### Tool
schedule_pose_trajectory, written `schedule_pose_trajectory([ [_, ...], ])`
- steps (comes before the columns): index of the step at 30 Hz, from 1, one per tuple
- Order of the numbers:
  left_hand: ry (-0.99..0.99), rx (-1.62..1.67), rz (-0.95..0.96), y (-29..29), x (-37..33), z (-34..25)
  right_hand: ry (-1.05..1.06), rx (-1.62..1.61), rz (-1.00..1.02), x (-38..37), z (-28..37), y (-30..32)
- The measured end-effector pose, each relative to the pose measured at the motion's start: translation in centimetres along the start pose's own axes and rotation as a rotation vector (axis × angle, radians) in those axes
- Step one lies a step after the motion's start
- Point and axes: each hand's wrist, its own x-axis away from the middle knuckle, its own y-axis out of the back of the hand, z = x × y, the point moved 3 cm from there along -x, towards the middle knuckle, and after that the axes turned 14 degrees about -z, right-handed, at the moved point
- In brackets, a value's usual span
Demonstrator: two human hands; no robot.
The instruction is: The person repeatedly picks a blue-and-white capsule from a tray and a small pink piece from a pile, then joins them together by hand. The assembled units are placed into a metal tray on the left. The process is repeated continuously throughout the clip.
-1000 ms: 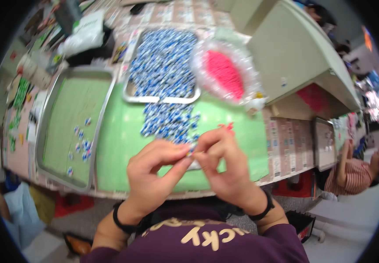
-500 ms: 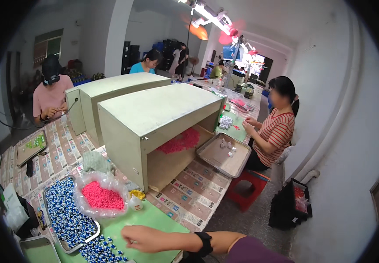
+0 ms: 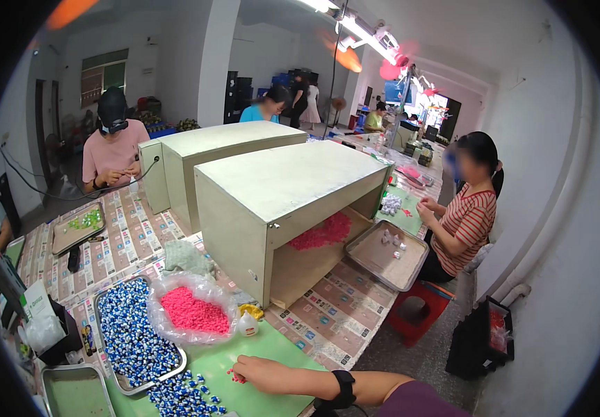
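My right hand [image 3: 265,376] reaches in from the lower right, a black band around its wrist. Its fingers are curled down over the green mat [image 3: 291,349], with a few small pinkish-red pieces [image 3: 235,376] at the fingertips. Whether those pieces are pinched or lie loose is hard to see. Left of the hand, many small blue-and-white pieces [image 3: 185,397] are heaped on the mat. More of them fill a metal tray [image 3: 181,363]. A clear plastic bag [image 3: 163,332] of pink pieces [image 3: 194,310] stands behind, beside a small white bottle [image 3: 248,324]. My left hand is out of view.
A cream open-fronted cabinet [image 3: 234,243] stands beyond the mat, with pink pieces [image 3: 322,231] inside. Another metal tray [image 3: 110,403] lies at lower left. A person in a striped shirt [image 3: 468,217] sits at right near a red stool [image 3: 418,313]; other people work farther back.
The view has shifted, so the whole scene sits farther right. My right hand stays over about the same part of the mat. Small pinkish-red pieces now show at its fingertips.
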Motion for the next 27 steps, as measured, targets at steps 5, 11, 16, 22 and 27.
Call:
schedule_pose_trajectory([
  [5, -0.139, -0.06, 0.244, -3.9, 2.9, -5.0, -0.116, 0.125, -0.026, 0.5, 0.8, 1.2],
  [11, -0.363, 0.014, 0.492, -8.9, 7.0, -8.9, -0.161, 0.142, -0.002, 0.9, 0.0, 1.1],
  [16, -0.478, 0.016, 0.497, -10.8, 7.4, -9.0, -0.131, 0.16, -0.033, 1.5, -0.5, 1.1],
  [22, -0.464, 0.013, 0.523, -11.0, 7.1, -9.5, -0.095, 0.197, -0.072, 1.9, -0.5, 1.1],
  [27, -0.342, 0.057, 0.532, -10.0, 6.5, -9.4, -0.095, 0.225, -0.058, 1.8, 0.7, 1.7],
])
